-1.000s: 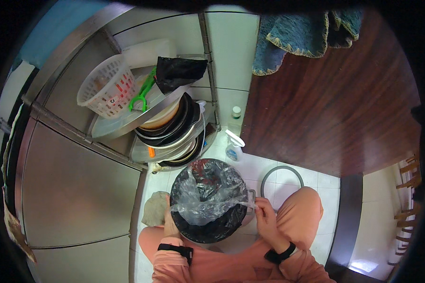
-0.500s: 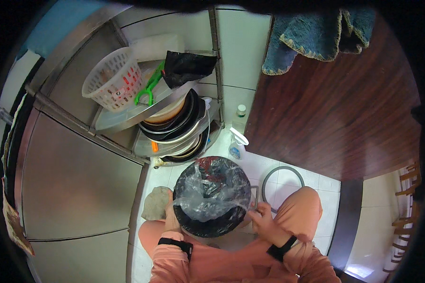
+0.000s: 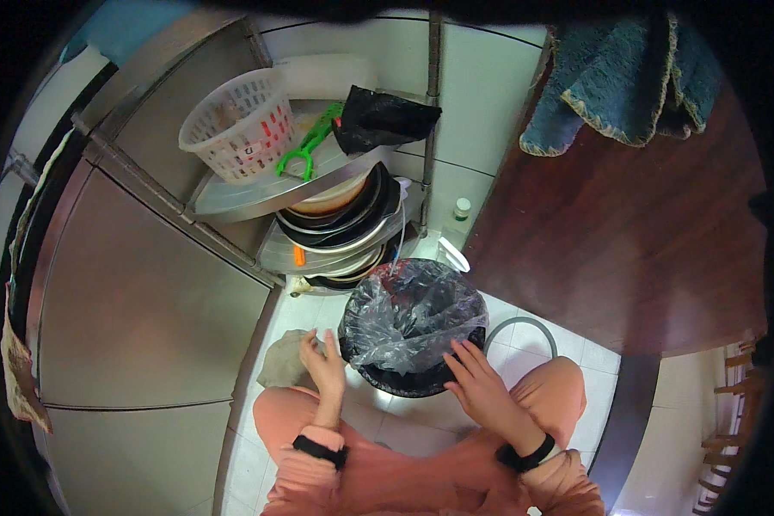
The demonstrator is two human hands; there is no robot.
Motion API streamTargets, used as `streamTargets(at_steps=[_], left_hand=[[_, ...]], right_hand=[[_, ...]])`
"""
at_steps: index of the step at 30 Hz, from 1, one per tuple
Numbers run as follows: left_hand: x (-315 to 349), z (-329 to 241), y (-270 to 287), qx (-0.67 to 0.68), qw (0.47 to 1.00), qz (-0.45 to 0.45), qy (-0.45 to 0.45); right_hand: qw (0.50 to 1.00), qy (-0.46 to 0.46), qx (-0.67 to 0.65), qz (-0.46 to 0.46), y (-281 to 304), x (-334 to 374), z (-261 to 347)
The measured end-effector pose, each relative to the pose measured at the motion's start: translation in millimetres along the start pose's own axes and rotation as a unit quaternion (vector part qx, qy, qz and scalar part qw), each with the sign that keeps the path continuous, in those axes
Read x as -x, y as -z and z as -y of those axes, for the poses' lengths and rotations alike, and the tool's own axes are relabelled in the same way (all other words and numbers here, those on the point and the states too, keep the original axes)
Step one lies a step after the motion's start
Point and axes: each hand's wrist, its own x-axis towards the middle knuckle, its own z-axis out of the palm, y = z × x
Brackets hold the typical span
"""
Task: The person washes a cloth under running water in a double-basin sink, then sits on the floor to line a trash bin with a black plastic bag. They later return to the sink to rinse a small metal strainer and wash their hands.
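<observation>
Black-lined round bin (image 3: 346,325), standing ahead of and between the two hands, close before the folded legs. The black plastic liner (image 3: 404,383) covers the mouth and outer edge; this part appears done. Clear plastic film (image 3: 396,344) lies crumpled across the opening and has not been smoothed flat, so the layer looks unfinished. The liner is glossy and creased, with a reddish patch at the edge farthest from the hands; the film is thin and translucent, gathered in folds. The left hand (image 3: 322,368) is just beside the bin, fingers loosely parted, holding nothing. The right hand (image 3: 482,387) has its fingers extended over the near right edge, gripping nothing visible; whether the fingertips touch the plastic cannot be told. Left of the left hand lies a greyish cloth-like bundle (image 3: 282,359). Beyond the right hand, a grey ring (image 3: 537,323) rests on the white-tiled floor (image 3: 598,354). Farther ahead of the hands stand a spray bottle (image 3: 453,256) and, to the left, stacked pans (image 3: 340,224) on a metal rack (image 3: 232,206).
</observation>
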Motion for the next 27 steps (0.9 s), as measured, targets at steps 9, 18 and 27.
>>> streamTargets(at_steps=[9, 18, 27], left_hand=[[44.7, -80.9, 5.3, -0.271, 0.762, 0.417, -0.414], [73.6, -56.8, 18.6, -0.287, 0.642, 0.445, -0.555], [81.2, -22.2, 16.1, -0.221, 0.614, 0.431, -0.623]], right_hand=[[0.987, 0.045, 0.076, 0.131, -2.2, -22.4, -25.2], [0.942, 0.239, 0.174, 0.16, -18.8, -0.4, -28.5], [0.928, 0.308, 0.19, 0.092, -27.7, 24.1, -37.1]])
